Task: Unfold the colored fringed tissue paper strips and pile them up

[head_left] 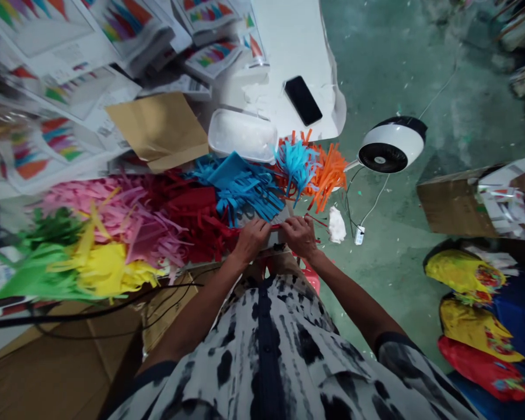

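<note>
Blotchy b/w shirt (266, 350) nearest; L hand (251, 240), R hand (300, 236) fingers pinched on red paper strip (276, 226); sheets (56, 76) unreadable.

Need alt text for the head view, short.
The left hand and right hand hold a thin red paper strip above piles of fringed coloured paper. Beyond lie printed colour sheets, a black phone on a white surface, and a small white fan on the green floor.
</note>
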Demonstrator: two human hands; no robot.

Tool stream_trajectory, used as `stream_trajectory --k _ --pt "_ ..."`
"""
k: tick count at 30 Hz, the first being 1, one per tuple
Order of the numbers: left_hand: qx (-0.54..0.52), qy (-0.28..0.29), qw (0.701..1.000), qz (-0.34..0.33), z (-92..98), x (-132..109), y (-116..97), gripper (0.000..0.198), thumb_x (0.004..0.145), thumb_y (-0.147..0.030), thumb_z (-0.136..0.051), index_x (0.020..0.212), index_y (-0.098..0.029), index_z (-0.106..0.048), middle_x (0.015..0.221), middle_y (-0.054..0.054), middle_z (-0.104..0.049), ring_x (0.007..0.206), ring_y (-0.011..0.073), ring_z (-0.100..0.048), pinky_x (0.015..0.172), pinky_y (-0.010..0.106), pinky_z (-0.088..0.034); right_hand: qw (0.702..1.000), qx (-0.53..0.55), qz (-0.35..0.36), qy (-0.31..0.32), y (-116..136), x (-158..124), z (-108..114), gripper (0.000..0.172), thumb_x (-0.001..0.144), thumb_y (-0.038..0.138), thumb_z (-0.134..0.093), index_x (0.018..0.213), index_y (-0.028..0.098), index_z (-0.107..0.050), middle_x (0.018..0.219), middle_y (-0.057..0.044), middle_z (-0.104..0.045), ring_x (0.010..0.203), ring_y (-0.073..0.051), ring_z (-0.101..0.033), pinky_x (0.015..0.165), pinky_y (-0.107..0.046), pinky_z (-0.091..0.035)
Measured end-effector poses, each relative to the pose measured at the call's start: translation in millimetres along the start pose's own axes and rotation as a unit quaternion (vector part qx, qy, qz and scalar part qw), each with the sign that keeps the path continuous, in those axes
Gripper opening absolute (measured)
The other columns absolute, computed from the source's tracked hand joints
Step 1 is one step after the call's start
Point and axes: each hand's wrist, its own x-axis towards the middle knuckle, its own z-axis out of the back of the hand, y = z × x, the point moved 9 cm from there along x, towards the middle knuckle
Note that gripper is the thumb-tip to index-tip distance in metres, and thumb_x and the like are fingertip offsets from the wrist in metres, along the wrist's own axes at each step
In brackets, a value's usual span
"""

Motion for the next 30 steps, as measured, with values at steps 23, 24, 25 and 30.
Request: stream_trajectory --k 23,24,25,30 --pt "0.021 -0.017 0.977 0.212 34.7 -8.0 32.3 0.014 0.095 -0.034 -0.066 0.087 -0.022 -0.066 0.095 0.011 -0.07 0.1 0.0327 -0.057 0.081 0.045 -0.037 0.992 0.031 -0.1 0.065 -17.9 24.5 -7.2 0.023 0.098 0.036 -0.055 0.091 0.02 -0.07 0.098 -0.015 -0.068 0.102 -0.033 -0.049 0.089 -0.046 -0.027" --pt "0.017 -0.015 0.974 0.225 35.5 -7.7 34.4 0.011 0.094 -0.032 -0.066 0.089 -0.022 -0.066 0.094 0.011 -0.071 0.099 0.0324 -0.057 0.08 0.044 -0.037 0.993 0.033 -0.1 0.058 -17.3 24.1 -5.9 0.023 0.099 0.036 -0.055 0.091 0.02 -0.071 0.098 -0.015 -0.068 0.102 -0.033 -0.048 0.089 -0.046 -0.028" --pt "0.01 -0.013 0.972 0.236 36.0 -7.9 36.6 0.009 0.093 -0.031 -0.067 0.093 -0.022 -0.066 0.094 0.01 -0.071 0.098 0.032 -0.058 0.08 0.043 -0.037 0.993 0.033 -0.101 0.051 -17.1 23.3 -4.6 0.023 0.099 0.037 -0.056 0.091 0.02 -0.071 0.097 -0.015 -0.069 0.102 -0.033 -0.049 0.089 -0.046 -0.028" --pt "-0.011 0.001 0.99 0.143 28.2 -7.0 26.9 0.012 0.096 -0.024 -0.063 0.105 -0.024 -0.071 0.104 0.009 -0.074 0.103 0.0292 -0.061 0.089 0.046 -0.039 0.996 0.031 -0.089 0.009 -13.5 14.9 -2.3 0.019 0.102 0.034 -0.058 0.1 0.022 -0.073 0.105 -0.011 -0.073 0.106 -0.029 -0.053 0.093 -0.044 -0.028"
